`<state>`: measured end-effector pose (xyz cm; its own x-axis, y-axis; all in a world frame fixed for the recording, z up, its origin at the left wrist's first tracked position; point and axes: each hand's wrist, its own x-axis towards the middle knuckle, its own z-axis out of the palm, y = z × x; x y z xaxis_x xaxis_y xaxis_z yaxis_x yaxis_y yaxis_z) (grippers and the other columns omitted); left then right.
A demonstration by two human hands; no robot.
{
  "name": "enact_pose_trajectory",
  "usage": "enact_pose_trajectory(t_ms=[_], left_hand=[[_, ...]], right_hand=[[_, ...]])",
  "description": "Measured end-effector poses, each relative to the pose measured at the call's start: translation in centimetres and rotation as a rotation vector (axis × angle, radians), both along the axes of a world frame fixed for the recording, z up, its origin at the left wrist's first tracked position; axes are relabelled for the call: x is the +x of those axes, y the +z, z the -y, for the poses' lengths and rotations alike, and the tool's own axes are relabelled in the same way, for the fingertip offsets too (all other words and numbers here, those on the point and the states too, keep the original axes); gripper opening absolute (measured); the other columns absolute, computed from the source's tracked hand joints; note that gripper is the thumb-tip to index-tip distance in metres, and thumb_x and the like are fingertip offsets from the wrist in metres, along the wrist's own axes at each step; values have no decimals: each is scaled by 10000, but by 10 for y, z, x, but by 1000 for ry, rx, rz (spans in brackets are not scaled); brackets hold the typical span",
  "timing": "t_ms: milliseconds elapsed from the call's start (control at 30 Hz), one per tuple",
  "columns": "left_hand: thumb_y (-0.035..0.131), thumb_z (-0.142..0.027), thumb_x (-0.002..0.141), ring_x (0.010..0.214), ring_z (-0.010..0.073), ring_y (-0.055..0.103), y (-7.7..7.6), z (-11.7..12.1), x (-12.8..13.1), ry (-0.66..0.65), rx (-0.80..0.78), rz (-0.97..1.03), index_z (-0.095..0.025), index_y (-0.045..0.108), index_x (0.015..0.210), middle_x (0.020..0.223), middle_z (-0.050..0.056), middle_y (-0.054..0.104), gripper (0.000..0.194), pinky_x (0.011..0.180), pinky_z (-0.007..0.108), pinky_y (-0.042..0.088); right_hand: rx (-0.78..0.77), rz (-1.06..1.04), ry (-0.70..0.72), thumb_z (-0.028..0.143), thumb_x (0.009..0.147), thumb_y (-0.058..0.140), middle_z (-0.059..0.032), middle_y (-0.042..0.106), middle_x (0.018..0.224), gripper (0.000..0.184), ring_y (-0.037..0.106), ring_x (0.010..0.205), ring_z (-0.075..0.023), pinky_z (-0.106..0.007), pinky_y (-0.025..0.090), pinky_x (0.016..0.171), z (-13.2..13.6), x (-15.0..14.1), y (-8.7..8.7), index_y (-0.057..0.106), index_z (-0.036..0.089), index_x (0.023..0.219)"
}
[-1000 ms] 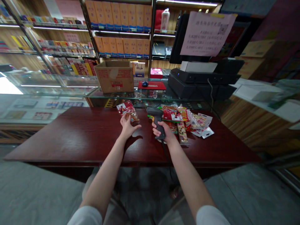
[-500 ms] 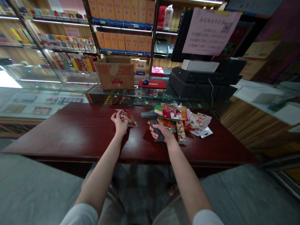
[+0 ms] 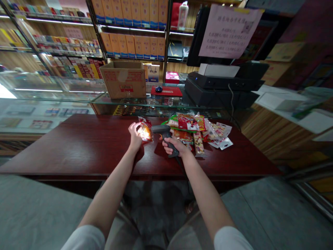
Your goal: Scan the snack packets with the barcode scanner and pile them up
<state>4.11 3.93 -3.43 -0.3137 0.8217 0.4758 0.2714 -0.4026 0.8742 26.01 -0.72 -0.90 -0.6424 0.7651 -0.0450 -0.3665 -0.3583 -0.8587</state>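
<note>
My left hand is closed on the left edge of a red and orange snack packet, which is tilted up off the table. Bright light falls on the packet's face. In my right hand is a black barcode scanner, its fingers wrapped round the handle. The scanner's head points left at the packet, a short distance away. Right of the scanner lies a pile of snack packets in red, green and clear wrapping, with a long narrow packet at its front.
The dark red table spans the front. Behind it, a glass counter bears a cardboard box, a computer mouse on a red mat, and a black cash drawer below a monitor with a paper notice. A cable hangs from the scanner.
My left hand has tilted the packet up and brought it slightly right, closer to the scanner. Light now shines on the packet. The view has shifted a little.
</note>
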Motion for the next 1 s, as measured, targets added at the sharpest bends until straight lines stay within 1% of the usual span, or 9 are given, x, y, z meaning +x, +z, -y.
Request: enact_pose_trajectory(t_ms=[100, 300, 433, 533, 633, 733, 800, 867, 1000], left_hand=[[553, -66, 722, 1351, 273, 352, -2, -2, -1, 15, 9, -30, -187, 577, 1068, 1271, 125, 437, 367, 1194, 443, 240], [473, -22, 688, 1281, 230, 443, -5, -7, -3, 2, 10, -28, -182, 546, 1043, 1320, 122, 344, 396, 1072, 403, 431], [439, 21, 687, 1271, 279, 430, -3, -2, -14, 249, -111, -417, -153, 607, 1028, 1273, 160, 447, 418, 1092, 443, 387], [469, -26, 751, 1219, 346, 473, -1, 6, -22, 250, -251, -768, -130, 657, 1048, 1199, 207, 556, 367, 1070, 526, 364], [492, -86, 796, 1262, 382, 456, 6, 14, -18, 301, -276, -965, -164, 678, 1057, 1206, 198, 608, 330, 1099, 676, 191], [464, -143, 854, 1344, 380, 395, 22, 17, 7, 302, -141, -1025, -181, 663, 1101, 1269, 175, 608, 320, 1102, 716, 55], [428, -214, 905, 1294, 347, 474, 38, 13, 37, 157, -83, -1001, -146, 630, 1175, 1277, 190, 607, 343, 1128, 622, 182], [411, -377, 942, 1159, 319, 593, 56, 5, 75, -34, -182, -875, -117, 594, 1216, 1230, 199, 635, 420, 1022, 482, 403], [418, -603, 898, 1056, 318, 656, 82, -23, 146, -287, -495, -706, -101, 612, 1104, 1087, 211, 699, 576, 868, 376, 485]], right_hand=[[-5, 3, 10, 313, 814, 626, 87, 496, 633, 262, 350, 359, -24, -168, 287, 356, 0, 0, -1, 505, 174, 999], [-2, -35, 5, 314, 836, 599, 81, 513, 644, 277, 338, 359, -25, -166, 273, 363, 0, 0, 0, 504, 177, 1059], [53, -87, -5, 336, 808, 633, 79, 529, 658, 329, 341, 350, -24, -166, 282, 353, 4, 7, 8, 500, 188, 1071], [128, -102, -83, 342, 815, 632, 72, 526, 665, 258, 339, 343, -23, -168, 290, 338, 10, 29, 21, 501, 188, 976], [195, -71, -220, 333, 838, 623, 57, 516, 667, 208, 348, 359, -23, -170, 312, 344, 14, 68, 33, 473, 190, 847], [184, -63, -285, 369, 837, 627, 63, 464, 628, 267, 305, 364, -21, -165, 289, 337, 13, 115, 37, 435, 198, 764], [181, -82, -336, 386, 827, 627, 67, 447, 624, 290, 254, 358, -14, -159, 254, 324, 10, 143, 34, 418, 202, 745], [181, -102, -395, 383, 816, 627, 71, 438, 632, 277, 212, 355, -12, -155, 231, 316, 6, 165, 29, 420, 206, 763], [156, -131, -459, 378, 794, 631, 81, 420, 641, 252, 167, 361, -18, -150, 225, 312, 2, 187, 18, 442, 215, 831]])
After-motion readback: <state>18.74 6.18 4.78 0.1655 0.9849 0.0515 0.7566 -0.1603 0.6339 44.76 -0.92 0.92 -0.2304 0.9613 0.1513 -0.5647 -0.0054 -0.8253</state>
